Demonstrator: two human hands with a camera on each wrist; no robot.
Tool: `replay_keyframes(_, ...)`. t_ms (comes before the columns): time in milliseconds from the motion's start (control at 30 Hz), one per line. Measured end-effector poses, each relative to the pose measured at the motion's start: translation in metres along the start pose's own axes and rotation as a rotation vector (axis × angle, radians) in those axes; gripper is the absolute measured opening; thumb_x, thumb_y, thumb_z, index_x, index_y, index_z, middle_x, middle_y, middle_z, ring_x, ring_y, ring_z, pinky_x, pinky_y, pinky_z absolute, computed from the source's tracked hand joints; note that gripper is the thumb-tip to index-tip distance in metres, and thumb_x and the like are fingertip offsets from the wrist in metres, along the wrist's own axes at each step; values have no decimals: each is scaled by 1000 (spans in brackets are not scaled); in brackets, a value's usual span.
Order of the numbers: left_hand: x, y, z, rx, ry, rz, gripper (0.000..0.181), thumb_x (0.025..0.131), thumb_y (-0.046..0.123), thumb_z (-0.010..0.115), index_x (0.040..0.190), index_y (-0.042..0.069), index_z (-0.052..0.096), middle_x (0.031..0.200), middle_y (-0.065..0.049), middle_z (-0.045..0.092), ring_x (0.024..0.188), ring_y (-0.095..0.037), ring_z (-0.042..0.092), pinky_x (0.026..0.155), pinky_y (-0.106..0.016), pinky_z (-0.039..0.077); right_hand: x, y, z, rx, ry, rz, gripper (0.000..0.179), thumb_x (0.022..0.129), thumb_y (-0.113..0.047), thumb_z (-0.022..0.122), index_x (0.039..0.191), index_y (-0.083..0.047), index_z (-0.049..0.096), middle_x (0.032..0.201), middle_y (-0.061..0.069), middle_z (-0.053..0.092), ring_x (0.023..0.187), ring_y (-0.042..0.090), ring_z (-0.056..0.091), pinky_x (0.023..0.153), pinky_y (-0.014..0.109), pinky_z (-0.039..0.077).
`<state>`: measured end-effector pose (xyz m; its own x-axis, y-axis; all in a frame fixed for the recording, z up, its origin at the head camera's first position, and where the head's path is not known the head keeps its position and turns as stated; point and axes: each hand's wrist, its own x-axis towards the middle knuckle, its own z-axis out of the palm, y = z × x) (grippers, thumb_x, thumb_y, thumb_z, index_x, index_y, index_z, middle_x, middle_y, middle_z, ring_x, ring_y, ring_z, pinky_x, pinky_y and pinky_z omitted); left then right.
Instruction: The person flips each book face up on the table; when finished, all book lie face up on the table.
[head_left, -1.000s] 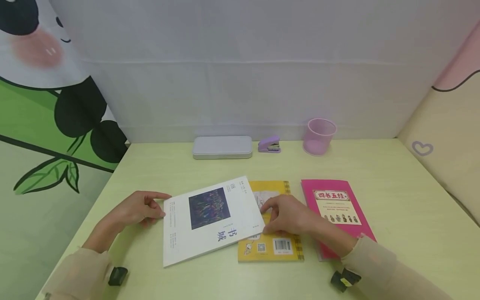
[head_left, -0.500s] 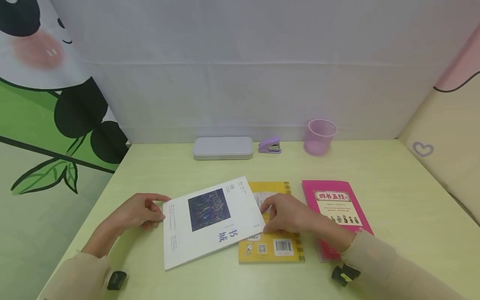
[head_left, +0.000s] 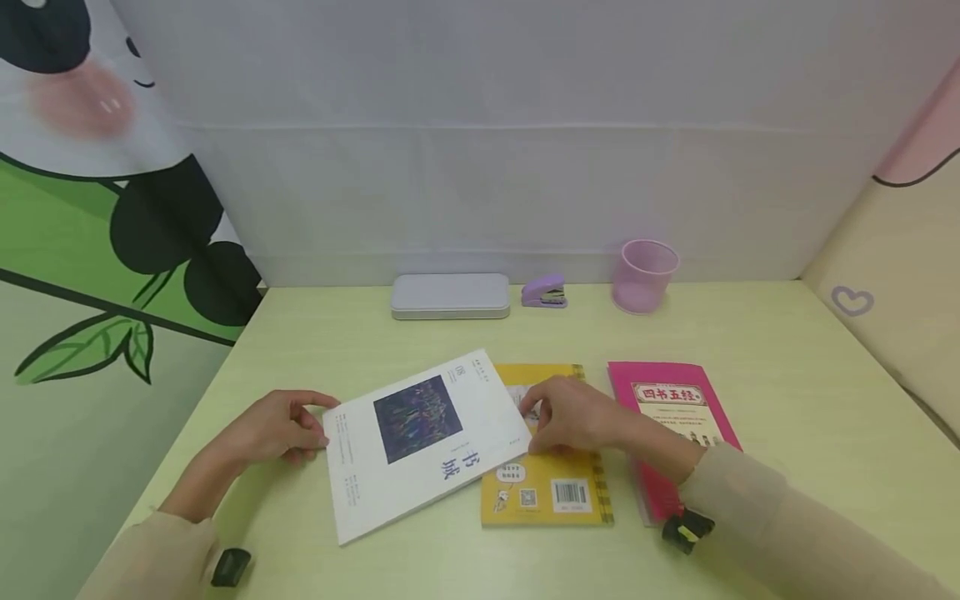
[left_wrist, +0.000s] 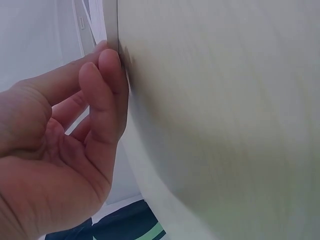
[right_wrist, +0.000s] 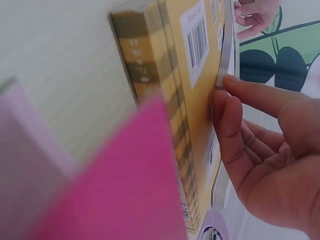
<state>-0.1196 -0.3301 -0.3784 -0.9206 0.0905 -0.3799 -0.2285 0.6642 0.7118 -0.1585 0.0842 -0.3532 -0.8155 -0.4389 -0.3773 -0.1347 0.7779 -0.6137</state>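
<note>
A white book [head_left: 408, 492] with a dark picture on its cover lies at a slant, its right end over a yellow book [head_left: 536, 492]. At its left edge my left hand [head_left: 273, 427] holds it with thumb and fingertips. My right hand [head_left: 577, 412] pinches its right edge, above the yellow book. In the left wrist view, the left hand's fingertips [left_wrist: 107, 60] meet the book's edge beside the table. The right wrist view shows thumb and index finger on the edge of the white book [right_wrist: 227, 55], close over the yellow book's cover.
A pink book [head_left: 626, 387] lies on the right, partly under the right forearm. Along the back of the table [head_left: 787, 400] stand a pale flat case [head_left: 450, 296], a purple stapler [head_left: 544, 292] and a pink cup [head_left: 645, 275]. A cloth wall rises behind.
The white book has turned slightly, its right corner moving up and its lower left corner down a little. The right hand has shifted slightly upward with it. Both hands keep their hold.
</note>
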Motion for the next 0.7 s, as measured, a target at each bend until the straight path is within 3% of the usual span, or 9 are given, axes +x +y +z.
replay_keyframes(433, -8, 2, 0, 1, -8, 9, 52, 90, -2, 76, 138, -10, 57, 88, -11, 64, 68, -21, 65, 59, -34, 57, 19, 1, -12, -38, -42, 23, 42, 90, -16, 85, 130, -13, 74, 78, 5, 70, 64, 21, 66, 61, 25, 55)
replay_keyframes(700, -11, 2, 1, 37, 18, -4, 47, 89, -2, 78, 132, -8, 60, 83, -9, 64, 66, -19, 65, 59, -34, 58, 27, 2, -16, -27, -42, -16, 35, 92, -12, 82, 126, -12, 76, 81, 6, 69, 66, 20, 66, 63, 25, 56)
